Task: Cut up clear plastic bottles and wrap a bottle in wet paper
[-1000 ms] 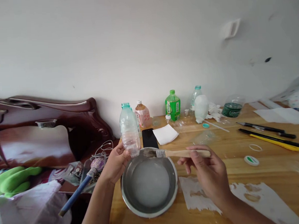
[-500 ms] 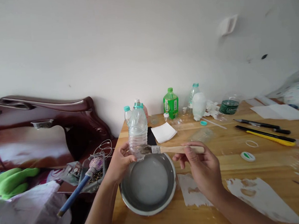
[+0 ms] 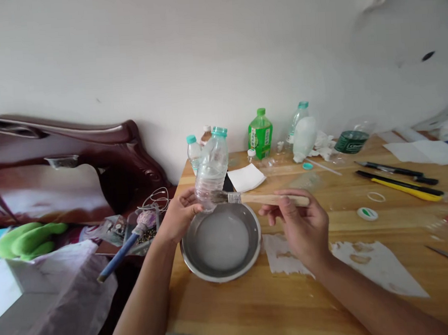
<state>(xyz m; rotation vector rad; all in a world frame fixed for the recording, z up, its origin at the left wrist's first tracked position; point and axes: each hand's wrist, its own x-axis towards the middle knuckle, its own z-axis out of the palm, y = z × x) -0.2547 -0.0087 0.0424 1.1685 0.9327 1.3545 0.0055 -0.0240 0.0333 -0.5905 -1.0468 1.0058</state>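
Observation:
My left hand (image 3: 180,215) grips a clear plastic bottle (image 3: 212,170) with a teal neck near its base, holding it tilted slightly to the right over the far rim of a metal bowl (image 3: 190,264). Cloudy whitish liquid (image 3: 223,241) fills the lower part of the bowl. Between the fingers of my right hand (image 3: 301,221) is a paintbrush (image 3: 266,199) with a pale wooden handle, held level. Its dark bristles lie against the lower side of the bottle.
Behind stand a green bottle (image 3: 260,135), a small teal-capped bottle (image 3: 193,151) and a whitish coated bottle (image 3: 304,138). White paper (image 3: 246,177) lies beyond the bowl. Rightward are a yellow-black cutter (image 3: 407,186), a pen (image 3: 389,167) and stained paper (image 3: 382,269). The table's left edge borders a bed.
The view has tipped down, so the table sits higher in the picture. The bottle now leans more to the right, while the brush stays against its lower side.

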